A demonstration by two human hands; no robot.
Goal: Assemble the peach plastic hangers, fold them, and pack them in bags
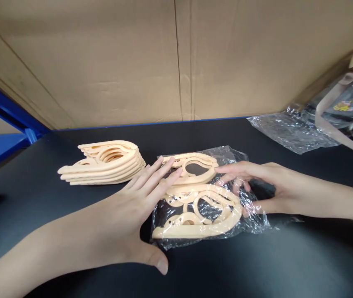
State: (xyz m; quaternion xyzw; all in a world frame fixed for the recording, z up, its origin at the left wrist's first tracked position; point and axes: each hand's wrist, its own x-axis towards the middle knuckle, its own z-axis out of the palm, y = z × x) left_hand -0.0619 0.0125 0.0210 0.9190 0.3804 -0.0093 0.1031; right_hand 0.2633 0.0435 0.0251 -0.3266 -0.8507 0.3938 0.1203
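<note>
A clear plastic bag (226, 154) lies flat on the table with beige folding hangers (207, 230) in it, arranged in two groups, one nearer and one farther. My left hand (142, 198) is open, its fingers spread over the bag's left side and touching the farther hangers; the thumb is stretched towards me. My right hand (250, 182) is at the bag's right end, where the film is crumpled. Its index fingertip touches the curved end of the farther hangers, and its thumb is apart, by the film. Some fingers are curled and partly hidden.
A stack of beige folding hangers (102, 167) lies left of the bag on the black table (70, 231). At the back right are more clear plastic film (294, 130) and a transparent bag with a beige strap (350, 101). Cardboard (117, 62) stands behind; a blue frame (5, 107) is at left.
</note>
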